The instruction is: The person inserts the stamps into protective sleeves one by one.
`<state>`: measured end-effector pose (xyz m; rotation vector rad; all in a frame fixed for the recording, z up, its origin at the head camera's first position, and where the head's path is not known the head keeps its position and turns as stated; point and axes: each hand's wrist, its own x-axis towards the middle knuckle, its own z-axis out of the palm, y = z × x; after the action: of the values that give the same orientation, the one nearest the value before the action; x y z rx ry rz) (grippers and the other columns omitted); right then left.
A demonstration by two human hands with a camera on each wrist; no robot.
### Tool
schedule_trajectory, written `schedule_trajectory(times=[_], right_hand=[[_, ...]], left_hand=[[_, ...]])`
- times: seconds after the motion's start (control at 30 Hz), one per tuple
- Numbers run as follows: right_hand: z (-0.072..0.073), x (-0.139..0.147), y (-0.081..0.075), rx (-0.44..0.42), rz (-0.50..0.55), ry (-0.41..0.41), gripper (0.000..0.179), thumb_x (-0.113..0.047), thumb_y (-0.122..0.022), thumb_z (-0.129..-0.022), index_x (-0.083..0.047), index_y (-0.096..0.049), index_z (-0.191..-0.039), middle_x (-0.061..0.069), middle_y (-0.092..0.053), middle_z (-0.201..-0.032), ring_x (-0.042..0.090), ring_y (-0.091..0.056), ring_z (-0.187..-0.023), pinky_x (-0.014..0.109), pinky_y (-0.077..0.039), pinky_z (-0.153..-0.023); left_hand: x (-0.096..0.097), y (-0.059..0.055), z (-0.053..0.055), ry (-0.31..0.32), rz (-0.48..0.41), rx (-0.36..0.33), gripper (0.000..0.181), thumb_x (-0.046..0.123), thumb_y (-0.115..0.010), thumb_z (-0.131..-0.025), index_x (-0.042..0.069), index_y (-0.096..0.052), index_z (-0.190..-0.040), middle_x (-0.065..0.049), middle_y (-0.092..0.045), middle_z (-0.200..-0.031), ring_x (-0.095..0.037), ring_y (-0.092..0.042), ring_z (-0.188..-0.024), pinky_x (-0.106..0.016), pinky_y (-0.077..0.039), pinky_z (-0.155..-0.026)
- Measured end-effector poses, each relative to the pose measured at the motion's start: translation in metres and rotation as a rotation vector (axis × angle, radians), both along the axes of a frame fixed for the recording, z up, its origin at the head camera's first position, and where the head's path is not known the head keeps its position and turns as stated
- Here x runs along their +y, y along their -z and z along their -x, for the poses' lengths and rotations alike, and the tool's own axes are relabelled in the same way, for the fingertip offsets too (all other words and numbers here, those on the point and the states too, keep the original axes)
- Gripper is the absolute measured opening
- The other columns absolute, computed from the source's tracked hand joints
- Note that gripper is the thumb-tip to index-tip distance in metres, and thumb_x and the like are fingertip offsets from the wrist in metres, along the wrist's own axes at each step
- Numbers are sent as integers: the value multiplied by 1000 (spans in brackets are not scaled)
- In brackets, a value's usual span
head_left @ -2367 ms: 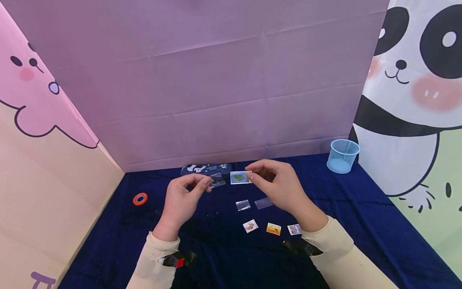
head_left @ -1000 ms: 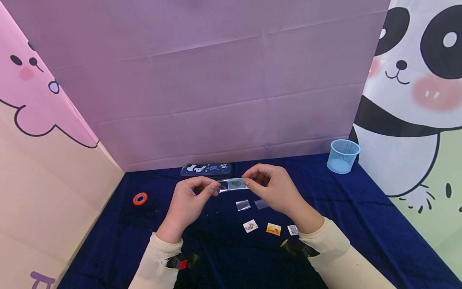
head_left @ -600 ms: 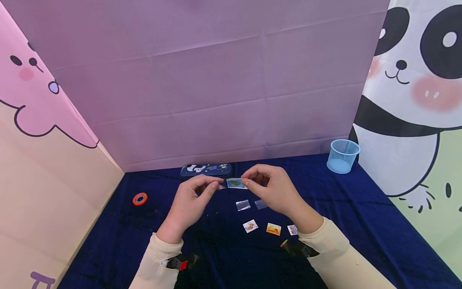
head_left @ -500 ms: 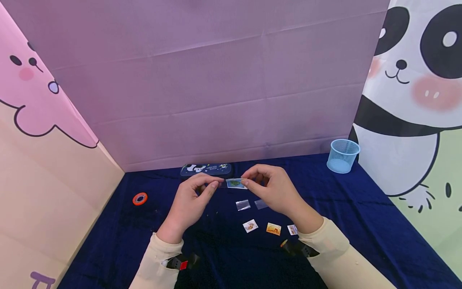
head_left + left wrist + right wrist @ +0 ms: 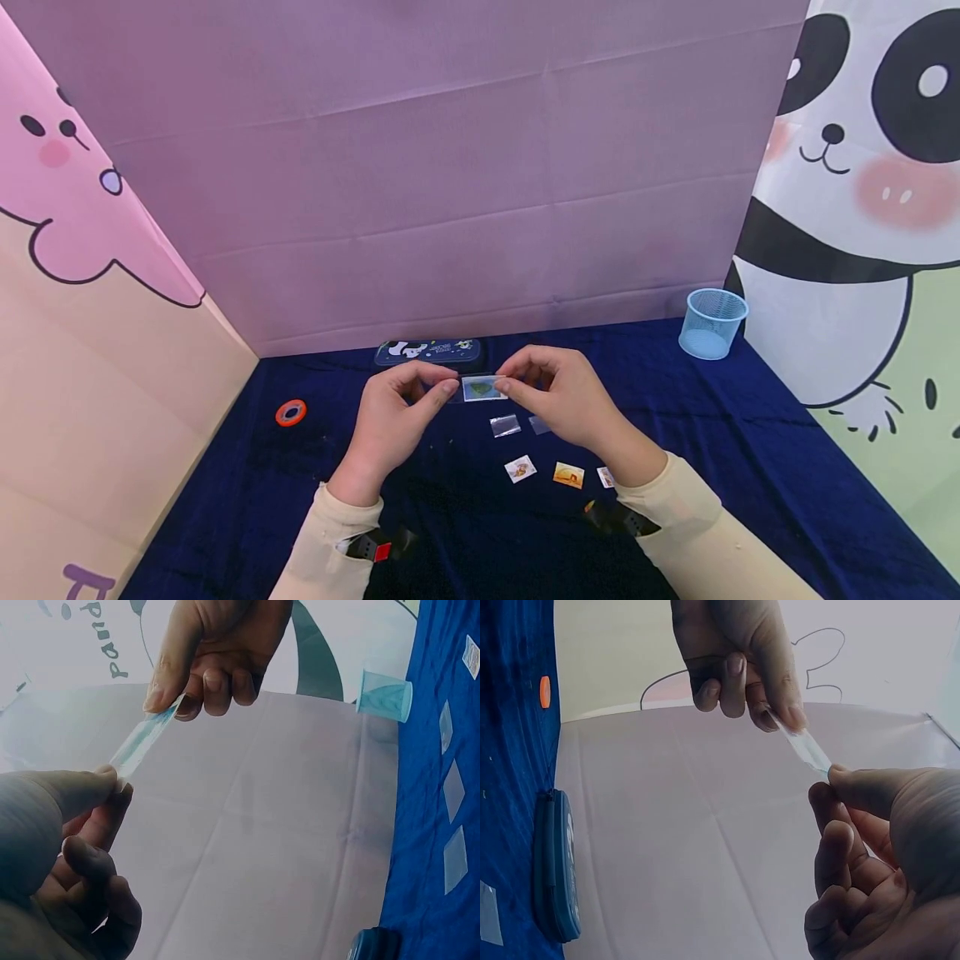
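In the head view, my left hand (image 5: 397,417) pinches a thin clear plastic sleeve (image 5: 455,397) between thumb and index finger. My right hand (image 5: 562,400) pinches the right edge of a small picture card (image 5: 480,387), blue and green with a white border. Card and sleeve meet in the air between both hands and look overlapped; how far the card sits inside cannot be told. From the left wrist, the card and sleeve appear as one pale strip (image 5: 142,742) stretched between the two thumbs. The right wrist view shows this strip (image 5: 806,752) nearly edge-on.
On the dark blue cloth (image 5: 450,517) lie clear sleeves (image 5: 505,426) and small picture cards, among them an orange one (image 5: 568,476) and a white one (image 5: 520,469). A navy panda case (image 5: 427,353) stands behind, an orange ring (image 5: 291,412) left, a blue mesh cup (image 5: 712,325) right.
The left hand has moved right, bringing the sleeve from apart to the card. Over the last half second, both hands have shifted slightly left and the gap between them has narrowed.
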<state>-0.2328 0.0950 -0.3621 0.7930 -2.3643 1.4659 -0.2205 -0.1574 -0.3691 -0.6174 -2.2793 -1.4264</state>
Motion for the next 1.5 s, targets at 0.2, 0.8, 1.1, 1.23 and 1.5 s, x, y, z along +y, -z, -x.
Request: schedule_trajectory(times=[0.2, 0.8, 1.1, 1.23, 1.5], right_hand=[[2, 0, 2, -3, 13, -26, 6, -20, -76, -99, -17, -78, -104, -3, -66, -83, 19, -55, -63, 27, -44, -54], [1, 2, 0, -59, 11, -35, 9, -15, -74, -100, -14, -79, -107, -1, -69, -88, 20, -55, -64, 27, -45, -55], [2, 1, 1, -81, 8, -105, 15, -12, -68, -103, -12, -79, -114, 2, -71, -92, 17, -53, -64, 26, -42, -54], [2, 1, 2, -92, -3, -120, 14, -11, -66, -104, -13, -79, -109, 1, -68, -87, 17, -51, -59, 26, -42, -50], [2, 2, 3, -124, 0, -134, 12, -12, -65, -105, -13, -77, -105, 3, -67, -84, 18, -52, -56, 28, -45, -46]], left_hand=[[0, 0, 1, -8, -31, -13, 7, 25, -79, -96, 20, -82, -101, 2, -63, -76, -21, -47, -57, -27, -35, -50], [-2, 0, 1, 3, -66, -19, 9, 23, -77, -98, 18, -83, -103, 1, -64, -77, -21, -44, -56, -26, -32, -49], [-1, 0, 2, 10, -49, -20, 9, 25, -78, -98, 20, -83, -103, 1, -64, -76, -19, -45, -56, -26, -33, -49], [0, 2, 2, 19, -45, -24, 9, 25, -78, -97, 20, -83, -103, 1, -62, -75, -19, -45, -56, -26, -34, -49], [1, 3, 2, 36, -38, -33, 10, 26, -78, -98, 20, -83, -104, 2, -63, -76, -20, -47, -58, -27, -36, -49]])
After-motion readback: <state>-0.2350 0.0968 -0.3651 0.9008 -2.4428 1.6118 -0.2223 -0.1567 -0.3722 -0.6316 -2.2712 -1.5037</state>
